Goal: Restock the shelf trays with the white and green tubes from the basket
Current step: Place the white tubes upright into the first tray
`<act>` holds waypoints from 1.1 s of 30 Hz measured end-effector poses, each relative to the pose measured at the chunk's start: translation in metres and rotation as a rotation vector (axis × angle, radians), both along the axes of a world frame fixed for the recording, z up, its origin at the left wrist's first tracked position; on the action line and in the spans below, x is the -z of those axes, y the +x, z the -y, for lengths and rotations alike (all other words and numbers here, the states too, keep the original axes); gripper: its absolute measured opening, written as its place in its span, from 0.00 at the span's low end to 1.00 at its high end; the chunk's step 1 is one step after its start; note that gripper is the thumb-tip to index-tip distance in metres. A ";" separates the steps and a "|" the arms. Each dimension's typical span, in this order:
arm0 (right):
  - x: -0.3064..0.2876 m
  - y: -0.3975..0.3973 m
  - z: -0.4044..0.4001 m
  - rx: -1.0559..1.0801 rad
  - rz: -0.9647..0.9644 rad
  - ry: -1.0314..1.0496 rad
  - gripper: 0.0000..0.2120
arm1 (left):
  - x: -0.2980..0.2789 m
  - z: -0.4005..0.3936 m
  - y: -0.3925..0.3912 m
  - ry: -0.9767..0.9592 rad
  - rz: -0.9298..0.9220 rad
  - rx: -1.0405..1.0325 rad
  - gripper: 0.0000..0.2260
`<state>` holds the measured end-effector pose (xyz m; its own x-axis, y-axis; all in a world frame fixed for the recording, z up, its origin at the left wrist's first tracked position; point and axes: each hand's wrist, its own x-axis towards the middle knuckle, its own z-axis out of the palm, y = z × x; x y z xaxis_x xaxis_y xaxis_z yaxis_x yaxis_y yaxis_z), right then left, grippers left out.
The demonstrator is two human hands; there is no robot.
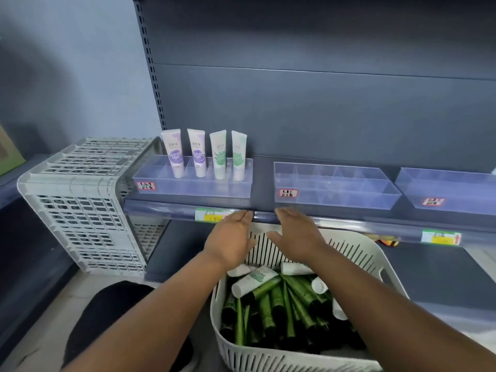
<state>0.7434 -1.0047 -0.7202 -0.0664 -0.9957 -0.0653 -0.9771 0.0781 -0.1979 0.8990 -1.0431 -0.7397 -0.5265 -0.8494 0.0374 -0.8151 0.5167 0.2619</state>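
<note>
A white slotted basket [268,355] sits low in front of the shelf, holding several dark green tubes [271,304] and a few white and green tubes [252,281]. Both my hands hover above its far rim, empty, fingers straight: my left hand [230,237] and my right hand [298,234] face each other just below the shelf edge. On the shelf, the left clear tray [193,187] holds two white and purple tubes [174,154] and two white and green tubes [218,154] standing upright. The middle clear tray [335,194] has nothing in its compartments.
A third clear tray [445,191] sits at the right end of the shelf. A grey plastic crate [80,200] lies on its side left of the shelf. The shelf's front rail [349,224] carries price labels. A dark lower shelf runs beneath.
</note>
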 end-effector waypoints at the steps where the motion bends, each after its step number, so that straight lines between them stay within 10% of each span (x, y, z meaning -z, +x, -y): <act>1: 0.006 -0.005 -0.005 0.011 0.002 0.009 0.31 | 0.008 -0.004 -0.004 0.016 0.012 0.002 0.30; 13: 0.108 -0.017 -0.021 -0.015 0.100 0.237 0.23 | 0.086 -0.015 -0.034 0.256 0.329 -0.020 0.23; 22: 0.156 -0.005 0.004 -0.195 0.082 0.430 0.41 | 0.104 -0.011 -0.047 0.237 0.625 -0.028 0.29; 33: 0.150 -0.027 0.003 -0.203 0.224 0.387 0.13 | 0.106 -0.035 -0.070 0.510 0.370 -0.150 0.16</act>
<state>0.7164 -1.0076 -0.8705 0.1843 -0.8869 -0.4236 -0.9171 -0.0001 -0.3988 0.8293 -1.0081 -0.8456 -0.3015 -0.7778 -0.5515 -0.9522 0.2753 0.1323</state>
